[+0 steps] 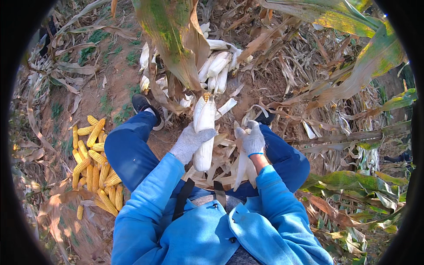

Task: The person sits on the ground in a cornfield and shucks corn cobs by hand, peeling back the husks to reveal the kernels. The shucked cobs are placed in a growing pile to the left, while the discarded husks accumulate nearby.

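My left hand (190, 141), in a grey knitted glove, grips an ear of corn in its pale husk (204, 116), held upright in the picture with some yellow kernels bare at its top end. To its right is my right hand (252, 137), gloved as well, its fingers curled at dry husk leaves (244, 165) that hang below it; whether they are pinched in the fingers is hard to tell. Loose husks (217, 162) lie between my legs. Beyond the held ear, several unhusked ears (217, 68) lie heaped on the soil.
A pile of husked yellow ears (97, 165) lies on the ground left of my left knee. Large drying corn leaves (172, 39) hang in from above. More leaves (351, 82) and a fallen stalk (357, 135) reach in from the right, over dry leaf litter.
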`<action>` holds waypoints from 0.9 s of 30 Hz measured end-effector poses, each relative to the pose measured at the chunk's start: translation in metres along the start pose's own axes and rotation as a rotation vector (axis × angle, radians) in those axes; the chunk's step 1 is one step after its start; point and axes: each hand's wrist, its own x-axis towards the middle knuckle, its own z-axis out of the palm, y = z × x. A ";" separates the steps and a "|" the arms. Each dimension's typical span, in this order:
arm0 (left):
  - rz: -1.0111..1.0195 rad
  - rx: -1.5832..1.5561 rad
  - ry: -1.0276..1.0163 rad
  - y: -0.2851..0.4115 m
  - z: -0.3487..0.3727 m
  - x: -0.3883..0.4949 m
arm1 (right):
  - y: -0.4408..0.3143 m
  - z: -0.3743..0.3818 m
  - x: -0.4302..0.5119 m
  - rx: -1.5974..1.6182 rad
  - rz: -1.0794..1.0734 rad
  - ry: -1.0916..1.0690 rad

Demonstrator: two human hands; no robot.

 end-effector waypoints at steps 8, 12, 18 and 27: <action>-0.104 -0.584 0.098 -0.031 -0.014 0.009 | 0.015 0.054 -0.032 -0.315 -0.313 -1.008; -0.087 -0.425 0.062 -0.040 -0.019 0.015 | 0.002 0.056 -0.035 0.219 -0.020 -0.879; -0.069 -0.294 0.006 -0.054 -0.001 0.023 | -0.072 0.047 -0.012 0.795 -0.002 -0.563; -0.128 -0.554 0.282 -0.055 -0.022 0.031 | -0.103 0.028 -0.012 1.376 0.199 -0.165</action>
